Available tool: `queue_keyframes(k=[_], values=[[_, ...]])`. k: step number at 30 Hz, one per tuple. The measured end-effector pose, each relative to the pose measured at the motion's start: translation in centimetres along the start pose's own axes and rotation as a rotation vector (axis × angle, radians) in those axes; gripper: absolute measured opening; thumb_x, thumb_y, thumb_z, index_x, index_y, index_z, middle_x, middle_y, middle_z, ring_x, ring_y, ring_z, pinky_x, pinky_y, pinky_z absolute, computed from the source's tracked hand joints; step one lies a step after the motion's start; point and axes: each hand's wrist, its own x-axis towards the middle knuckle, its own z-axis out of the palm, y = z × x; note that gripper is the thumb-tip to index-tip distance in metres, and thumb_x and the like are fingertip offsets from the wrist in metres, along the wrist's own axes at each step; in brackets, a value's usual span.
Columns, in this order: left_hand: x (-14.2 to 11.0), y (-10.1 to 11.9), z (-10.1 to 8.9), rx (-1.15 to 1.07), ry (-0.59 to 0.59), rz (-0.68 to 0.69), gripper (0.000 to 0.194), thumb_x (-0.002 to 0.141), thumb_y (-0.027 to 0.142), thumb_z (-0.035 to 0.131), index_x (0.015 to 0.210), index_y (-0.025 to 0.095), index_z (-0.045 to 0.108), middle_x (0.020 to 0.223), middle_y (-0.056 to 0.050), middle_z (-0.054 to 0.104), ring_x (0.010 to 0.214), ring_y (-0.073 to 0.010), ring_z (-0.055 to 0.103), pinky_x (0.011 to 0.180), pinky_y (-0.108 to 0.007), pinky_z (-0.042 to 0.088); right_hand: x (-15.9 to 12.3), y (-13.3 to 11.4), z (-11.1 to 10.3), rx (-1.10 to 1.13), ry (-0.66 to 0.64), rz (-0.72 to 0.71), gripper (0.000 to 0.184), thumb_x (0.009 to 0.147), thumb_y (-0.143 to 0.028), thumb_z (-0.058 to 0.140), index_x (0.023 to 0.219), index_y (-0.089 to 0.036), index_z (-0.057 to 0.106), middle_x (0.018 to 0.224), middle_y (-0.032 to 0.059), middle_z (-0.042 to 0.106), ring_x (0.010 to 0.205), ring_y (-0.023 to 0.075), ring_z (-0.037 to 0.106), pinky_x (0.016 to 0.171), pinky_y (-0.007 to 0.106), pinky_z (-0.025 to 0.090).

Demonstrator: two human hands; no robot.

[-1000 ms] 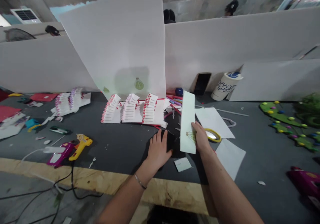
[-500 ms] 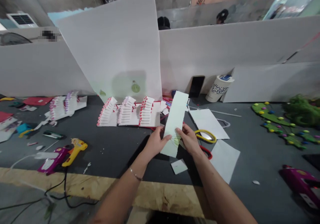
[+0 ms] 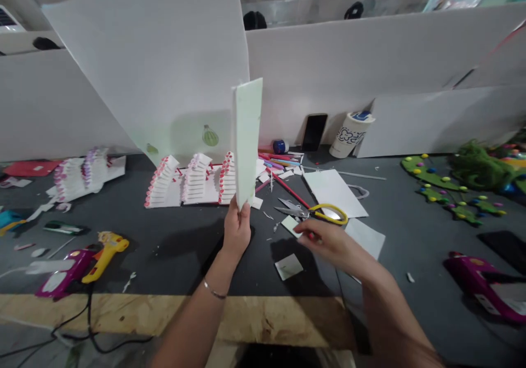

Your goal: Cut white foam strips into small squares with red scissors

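Note:
My left hand [image 3: 237, 228] grips the lower end of a long pale green paper strip [image 3: 248, 143], held upright and almost edge-on above the table. Fingers curled, my right hand [image 3: 329, 242] is closed round the red-handled scissors [image 3: 314, 236]; only a bit of the red handle shows and the blades are hidden. Beside its fingertips lies a small pale green paper piece [image 3: 291, 226]. Just beyond rest yellow-handled scissors [image 3: 329, 213] with their blades apart. A square paper piece [image 3: 289, 267] lies nearer the table edge.
Folded paper pieces with red edges [image 3: 201, 181] stand at left-centre before a tall white board [image 3: 164, 72]. A yellow glue gun [image 3: 106, 255] lies left. Coloured pencils [image 3: 283, 160], a phone [image 3: 315, 132] and a paper cup [image 3: 349, 135] are behind. Green felt shapes [image 3: 447, 192] lie right.
My right hand has let go of the paper strip and moved down to the red-handled scissors. My left hand has raised the strip, moved it left and turned it nearly edge-on.

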Motion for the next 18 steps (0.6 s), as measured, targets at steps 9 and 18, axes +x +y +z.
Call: queue_keyframes(k=[9, 18], values=[[-0.9, 2.0, -2.4, 0.299, -0.03, 0.368, 0.051, 0.095, 0.014, 0.036, 0.145, 0.03, 0.036, 0.146, -0.007, 0.048, 0.132, -0.0168, 0.047, 0.107, -0.033, 0.039, 0.4, 1.9, 2.9, -0.807, 0.12, -0.026, 0.025, 0.085, -0.038, 0.059, 0.099, -0.017, 0.065, 0.097, 0.0148, 0.067, 0.092, 0.0306, 0.061, 0.081, 0.041, 0.045], [-4.5, 0.9, -7.3, 0.481, 0.11, 0.173, 0.046, 0.096, 0.02, 0.038, 0.142, 0.024, 0.04, 0.137, -0.009, 0.056, 0.121, -0.0182, 0.057, 0.099, -0.03, 0.046, 1.9, 2.9, 2.9, -0.266, 0.166, 0.072, 0.027, 0.089, -0.035, 0.041, 0.07, -0.023, 0.056, 0.067, 0.0049, 0.063, 0.064, 0.0195, 0.06, 0.061, 0.029, 0.043]])
